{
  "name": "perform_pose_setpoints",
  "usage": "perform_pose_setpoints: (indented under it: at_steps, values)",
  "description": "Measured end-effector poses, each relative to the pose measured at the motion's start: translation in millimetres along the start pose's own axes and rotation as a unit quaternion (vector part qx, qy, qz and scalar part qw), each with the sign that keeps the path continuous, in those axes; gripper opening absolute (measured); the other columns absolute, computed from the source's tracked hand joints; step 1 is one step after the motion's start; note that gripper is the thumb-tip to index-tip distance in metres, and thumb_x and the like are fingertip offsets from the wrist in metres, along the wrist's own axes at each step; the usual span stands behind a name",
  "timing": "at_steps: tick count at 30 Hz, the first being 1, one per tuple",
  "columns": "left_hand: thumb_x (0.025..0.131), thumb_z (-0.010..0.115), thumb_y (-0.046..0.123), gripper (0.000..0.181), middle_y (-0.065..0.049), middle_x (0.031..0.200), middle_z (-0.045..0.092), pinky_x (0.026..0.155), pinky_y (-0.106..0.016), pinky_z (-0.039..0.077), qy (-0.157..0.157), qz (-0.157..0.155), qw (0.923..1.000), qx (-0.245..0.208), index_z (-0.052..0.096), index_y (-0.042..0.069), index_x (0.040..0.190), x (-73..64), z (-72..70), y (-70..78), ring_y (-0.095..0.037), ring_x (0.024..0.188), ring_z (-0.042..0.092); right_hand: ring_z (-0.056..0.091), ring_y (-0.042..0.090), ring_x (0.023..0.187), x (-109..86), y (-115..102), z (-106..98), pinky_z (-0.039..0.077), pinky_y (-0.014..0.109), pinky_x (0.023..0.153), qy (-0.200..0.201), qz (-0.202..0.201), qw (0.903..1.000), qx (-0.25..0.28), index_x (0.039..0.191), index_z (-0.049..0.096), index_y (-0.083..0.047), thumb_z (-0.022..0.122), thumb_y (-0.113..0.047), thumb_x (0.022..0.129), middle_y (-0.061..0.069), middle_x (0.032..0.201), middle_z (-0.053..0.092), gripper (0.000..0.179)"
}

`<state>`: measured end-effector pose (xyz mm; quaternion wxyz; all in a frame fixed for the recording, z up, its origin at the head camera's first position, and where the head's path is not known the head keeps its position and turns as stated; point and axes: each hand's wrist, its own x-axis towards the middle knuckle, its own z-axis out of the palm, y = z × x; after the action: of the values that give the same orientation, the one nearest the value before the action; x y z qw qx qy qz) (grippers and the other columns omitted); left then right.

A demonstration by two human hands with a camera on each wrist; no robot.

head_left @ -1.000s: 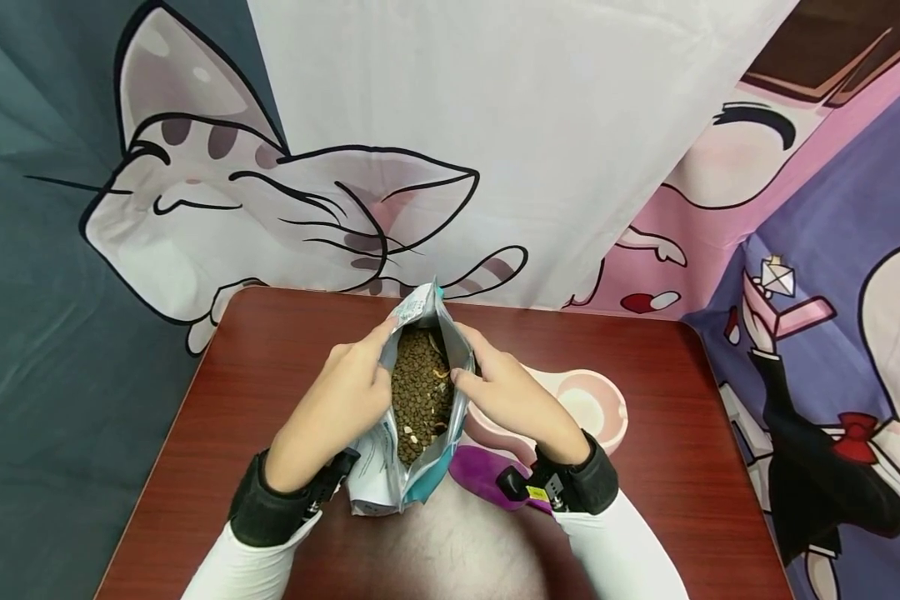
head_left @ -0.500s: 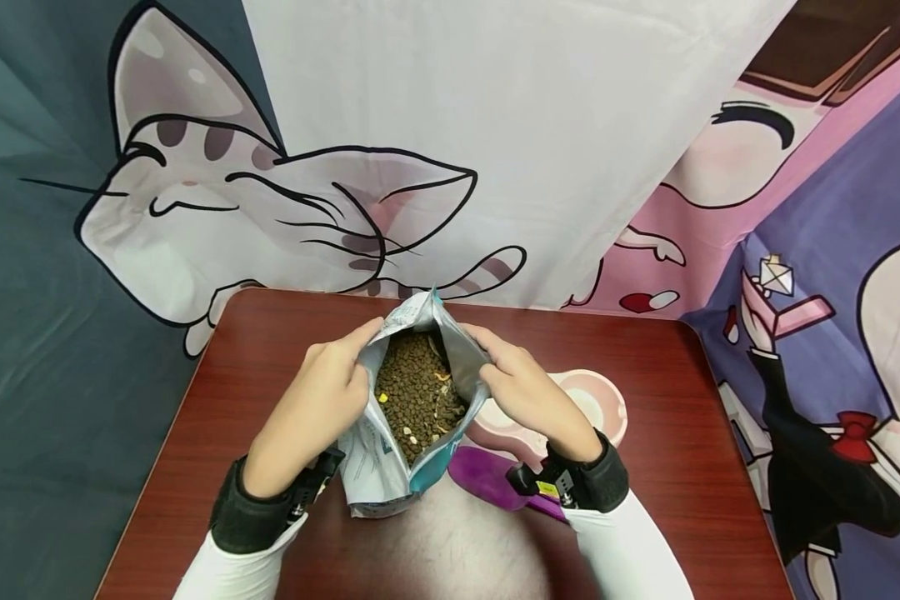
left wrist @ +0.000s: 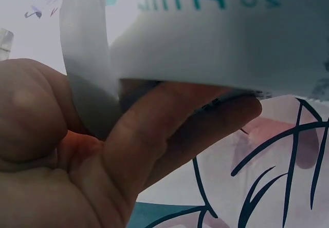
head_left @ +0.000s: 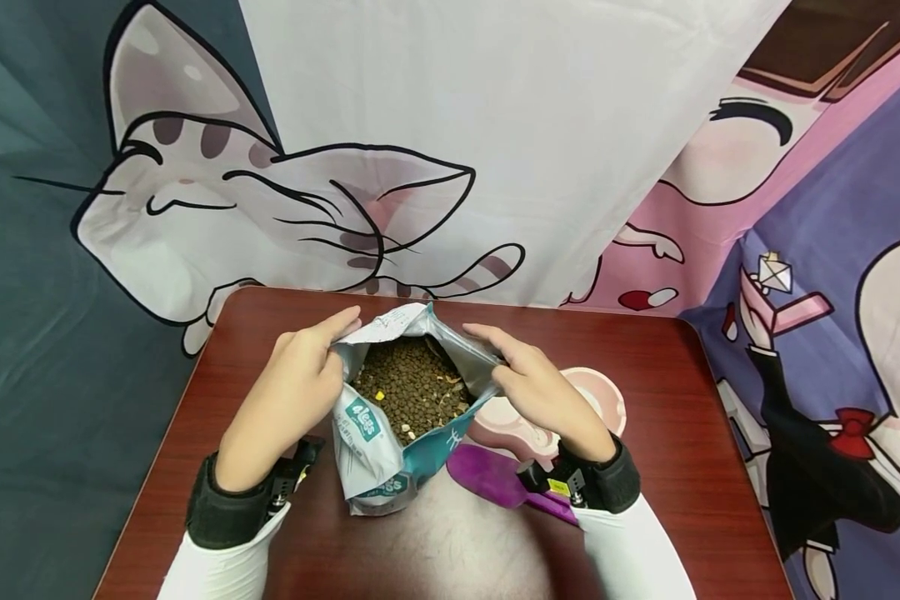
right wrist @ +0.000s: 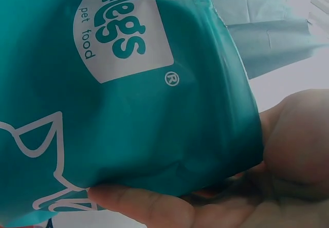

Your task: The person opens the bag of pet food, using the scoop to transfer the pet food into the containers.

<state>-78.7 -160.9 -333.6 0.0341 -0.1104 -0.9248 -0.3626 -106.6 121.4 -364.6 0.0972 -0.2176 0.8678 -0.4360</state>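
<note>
A white and teal pet food bag (head_left: 371, 446) stands on the table with its mouth spread wide. Inside it lies brown kibble (head_left: 412, 387) with a few pale and yellow bits. My left hand (head_left: 292, 375) pinches the bag's left edge between thumb and fingers; in the left wrist view the thumb and fingers take the white side (left wrist: 205, 48) between them. On the opposite edge my right hand (head_left: 536, 387) grips the rim, and the right wrist view shows its fingers along the teal face (right wrist: 139, 135) printed "4legs pet food".
A pink double pet bowl (head_left: 603, 400) sits right of the bag, partly behind my right hand. In front of it lies a purple scoop (head_left: 487, 475), its handle running under the right wrist. The brown table (head_left: 667, 467) ends against a cartoon-printed cloth (head_left: 532, 125).
Both hands have drawn apart, the left hand leftward and the right hand rightward. The bag's mouth has widened from a narrow slit, showing more kibble. Bowl and scoop stay put.
</note>
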Motion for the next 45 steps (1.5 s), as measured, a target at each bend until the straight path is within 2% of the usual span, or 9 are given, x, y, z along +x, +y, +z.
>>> perform_pose_setpoints:
  at_steps: [8,15,19,22,25,30,37,41,45]
  values:
    - [0.088,0.038,-0.002,0.054,-0.013,0.13,0.064,0.054,-0.033,0.039,0.02,-0.019,0.9996,0.005,0.05,0.003,0.141,0.1,8.3,4.0,-0.017,0.053,0.035,0.062,0.02,0.097,-5.2,-1,3,0.048,0.041,0.083,-0.005,0.023,0.9996,0.018,0.139,0.051,-0.03,0.041,0.0,0.086,0.002,0.12,0.068,0.062]
    - [0.09,0.042,0.004,0.048,-0.007,0.126,0.067,0.076,-0.038,0.044,0.042,-0.028,0.9987,0.0,0.055,0.005,0.137,-2.2,16.5,3.4,-0.02,0.09,0.057,0.065,0.022,0.098,-9.5,0,8,0.05,0.046,0.09,0.001,0.024,0.999,0.038,0.139,0.051,-0.026,0.045,-0.009,0.095,0.009,0.112,0.071,0.047]
    - [0.092,0.044,0.007,0.043,-0.006,0.088,0.07,0.065,-0.037,0.044,0.05,-0.032,0.9982,0.004,0.059,0.01,0.133,-4.5,19.9,1.8,-0.02,0.07,0.054,0.061,0.022,0.11,-13.0,5,10,0.047,0.05,0.096,-0.001,0.018,0.9984,0.053,0.142,0.049,-0.026,0.045,-0.023,0.102,0.008,0.124,0.067,0.039]
    - [0.096,0.046,0.012,0.039,-0.002,0.059,0.045,0.056,-0.034,0.04,0.052,-0.037,0.998,-0.005,0.061,0.015,0.131,-6.3,22.5,-0.1,-0.019,0.053,0.04,0.058,0.022,0.118,-15.6,11,11,0.047,0.051,0.099,-0.007,0.013,0.9963,0.085,0.144,0.044,-0.029,0.04,-0.034,0.105,0.005,0.133,0.061,0.04]
    - [0.1,0.046,0.019,0.035,-0.003,0.065,0.051,0.061,-0.036,0.042,0.052,-0.035,0.9978,-0.023,0.061,0.017,0.131,-8.1,24.7,-3.0,-0.019,0.058,0.046,0.056,0.023,0.122,-18.2,18,13,0.046,0.051,0.1,-0.007,-0.001,0.9924,0.123,0.146,0.042,-0.03,0.033,-0.037,0.107,0.003,0.139,0.057,0.041]
    - [0.103,0.043,0.027,0.037,-0.009,0.107,0.068,0.074,-0.04,0.042,0.048,-0.026,0.9966,-0.061,0.058,0.018,0.135,-10.6,27.6,-7.7,-0.023,0.074,0.053,0.054,0.027,0.124,-23.7,28,12,0.046,0.053,0.1,-0.01,-0.03,0.9833,0.179,0.146,0.043,-0.022,0.028,-0.027,0.108,0.007,0.142,0.054,0.041]
    - [0.103,0.042,0.023,0.043,-0.003,0.058,0.038,0.064,-0.038,0.041,0.004,-0.065,0.9927,-0.101,0.045,0.027,0.145,-12.7,30.8,-12.1,-0.017,0.05,0.038,0.051,0.036,0.125,-25.1,21,16,0.047,0.056,0.097,-0.039,0.009,0.9735,0.225,0.148,0.039,-0.015,0.035,-0.028,0.107,0.018,0.143,0.05,0.044]
    - [0.102,0.04,0.013,0.043,0.0,0.055,0.032,0.052,-0.034,0.04,0.021,-0.064,0.9928,-0.098,0.048,0.018,0.144,-14.1,32.6,-15.5,-0.014,0.044,0.033,0.05,0.041,0.122,-21.0,12,26,0.05,0.053,0.093,-0.086,0.06,0.9533,0.283,0.15,0.032,-0.01,0.04,-0.017,0.102,0.023,0.144,0.044,0.049]
    - [0.102,0.039,0.01,0.04,0.002,0.049,0.032,0.043,-0.033,0.036,0.052,-0.036,0.9961,-0.062,0.053,0.01,0.14,-11.6,28.2,-16.0,-0.011,0.038,0.03,0.039,0.044,0.128,-17.1,10,37,0.044,0.055,0.099,-0.112,0.097,0.9029,0.404,0.153,0.02,-0.007,0.034,0.001,0.084,0.028,0.152,0.03,0.071]
